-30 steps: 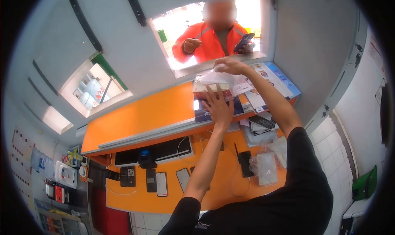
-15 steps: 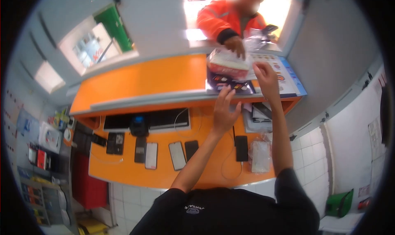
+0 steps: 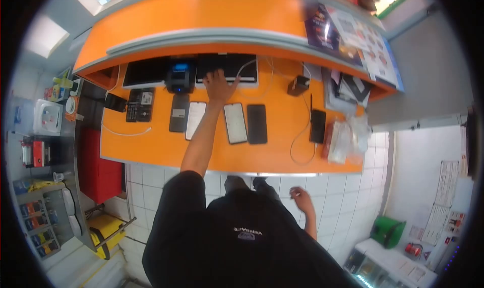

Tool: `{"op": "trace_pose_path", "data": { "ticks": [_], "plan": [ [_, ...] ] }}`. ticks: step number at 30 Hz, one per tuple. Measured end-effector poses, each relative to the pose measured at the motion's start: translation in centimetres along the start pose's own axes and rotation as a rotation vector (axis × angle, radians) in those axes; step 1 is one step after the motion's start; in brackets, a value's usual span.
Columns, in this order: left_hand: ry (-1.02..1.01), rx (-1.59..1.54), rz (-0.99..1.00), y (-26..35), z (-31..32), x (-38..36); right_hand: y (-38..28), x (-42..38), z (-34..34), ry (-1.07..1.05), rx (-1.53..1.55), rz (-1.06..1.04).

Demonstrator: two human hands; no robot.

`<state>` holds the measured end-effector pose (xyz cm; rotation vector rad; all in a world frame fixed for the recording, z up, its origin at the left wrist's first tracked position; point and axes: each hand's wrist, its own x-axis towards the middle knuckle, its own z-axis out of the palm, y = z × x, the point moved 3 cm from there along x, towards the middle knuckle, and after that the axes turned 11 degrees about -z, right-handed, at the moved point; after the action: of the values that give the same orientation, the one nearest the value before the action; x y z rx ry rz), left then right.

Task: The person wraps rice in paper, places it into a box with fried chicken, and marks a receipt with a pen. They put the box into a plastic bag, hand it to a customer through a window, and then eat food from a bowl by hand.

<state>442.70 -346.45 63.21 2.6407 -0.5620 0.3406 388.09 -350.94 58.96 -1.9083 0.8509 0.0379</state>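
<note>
Under the raised orange shelf, my left hand (image 3: 220, 90) reaches forward with its fingers spread. Its fingertips touch or hover over the front edge of a flat black panel (image 3: 212, 66); contact is hard to tell. To its left stands a small black device with a blue lit screen (image 3: 180, 75). Below the hand lie a white-screened phone (image 3: 235, 123), another pale-screened phone (image 3: 195, 119) partly behind my forearm, and a dark phone (image 3: 257, 124). My right hand (image 3: 302, 200) hangs beside my body above the tiled floor, fingers loosely bent, with nothing visible in it.
On the desk's right are a cabled black phone (image 3: 317, 126), a plastic-wrapped package (image 3: 339, 142) and a small black box (image 3: 298, 85). A keypad phone (image 3: 140, 105) lies left. Printed leaflets (image 3: 363, 43) rest on the orange shelf (image 3: 201, 13). A red cabinet (image 3: 101, 167) stands at left.
My view has tilted down. My left hand has moved from the counter leaflets to beneath the shelf; my right hand has dropped to my side. A plastic-wrapped package is now beside the cabled phone.
</note>
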Motion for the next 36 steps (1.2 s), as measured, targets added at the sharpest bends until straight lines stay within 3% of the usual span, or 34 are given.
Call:
{"op": "trace_pose_path", "data": {
  "ticks": [2, 5, 8, 9, 10, 11, 13, 15, 16, 19, 20, 21, 22, 23, 24, 25, 26, 27, 28, 29, 31, 33, 34, 36],
  "plan": [
    [0.0, -0.173, 0.019, 2.7, -3.4, -1.6, 1.3, -1.2, -1.5, 0.158, -0.032, 0.015],
    [0.094, -0.333, 0.107, 7.5, -5.5, -8.9, 2.4, -4.6, -1.8, 0.4, 0.332, 0.194],
    [-0.26, -0.59, 0.215, 12.8, -5.7, -22.5, 7.8, -9.6, 0.7, 0.424, 0.36, 0.28],
    [-0.549, -0.698, 0.222, 14.2, -3.9, -28.3, 10.6, -11.7, 2.0, 0.39, 0.309, 0.236],
    [-0.627, -0.791, 0.442, 16.0, -4.5, -33.8, 12.5, -14.0, 3.1, 0.324, 0.208, 0.245],
    [-0.9, -0.795, 0.414, 16.9, -4.8, -40.1, 14.5, -16.4, 4.3, 0.296, 0.184, 0.244],
    [-1.367, -0.727, 0.758, 19.3, -6.1, -49.7, 16.5, -21.3, 5.7, 0.291, 0.334, 0.342],
    [-1.568, -0.549, 0.89, 22.0, -7.4, -55.6, 19.0, -26.5, 6.0, 0.302, 0.331, 0.336],
    [-1.528, -0.588, 0.81, 22.2, -6.8, -58.6, 19.5, -29.5, 5.6, 0.315, 0.372, 0.393],
    [-1.373, -0.696, 0.612, 20.6, 4.5, -66.1, 24.1, -38.3, 4.4, 0.496, 0.335, 0.439],
    [-1.458, -0.53, 0.466, 19.5, 5.2, -66.7, 24.8, -41.6, 3.2, 0.594, 0.371, 0.383],
    [-1.442, -0.126, 0.338, 17.9, 6.2, -67.7, 25.7, -45.4, 1.2, 0.668, 0.379, 0.399],
    [-1.313, -0.067, 0.505, 15.8, 8.7, -68.5, 26.7, -47.7, -1.6, 0.74, 0.383, 0.389],
    [-1.197, 0.044, 0.502, 13.9, 8.6, -68.9, 27.9, -49.9, -3.1, 0.808, 0.4, 0.382],
    [-1.232, 0.132, 0.424, 11.9, 8.5, -68.9, 30.5, -52.5, -5.1, 0.845, 0.374, 0.405],
    [-1.263, 0.326, 0.661, 10.8, 8.7, -69.3, 32.9, -54.8, -6.8, 0.89, 0.357, 0.439],
    [-1.293, 0.415, 0.639, 8.2, 11.5, -70.4, 34.2, -56.2, -9.2, 0.981, 0.318, 0.472],
    [-1.375, 0.539, 0.745, 9.3, 9.3, -70.8, 35.5, -58.5, -11.7, 1.083, 0.271, 0.524],
    [-1.378, 0.526, 0.81, 6.4, 12.0, -71.7, 38.6, -60.3, -12.4, 1.199, 0.321, 0.493],
    [-1.548, 0.521, 0.894, 6.6, 12.5, -72.1, 42.7, -61.7, -12.3, 1.332, 0.348, 0.462],
    [-1.609, 0.564, 1.003, 10.1, 13.4, -74.4, 49.6, -63.3, -12.0, 1.448, 0.448, 0.448],
    [-1.656, 0.617, 1.129, 18.2, 14.8, -77.8, 54.6, -65.0, -8.8, 1.436, 0.461, 0.647],
    [-1.667, 0.637, 1.226, 23.4, 15.6, -79.7, 59.2, -65.3, -4.6, 1.266, 0.187, 0.781],
    [-1.672, 0.661, 1.439, 34.8, 16.6, -85.5, 62.1, -67.8, 4.5, 0.867, 0.258, 1.064]
  ]
}}
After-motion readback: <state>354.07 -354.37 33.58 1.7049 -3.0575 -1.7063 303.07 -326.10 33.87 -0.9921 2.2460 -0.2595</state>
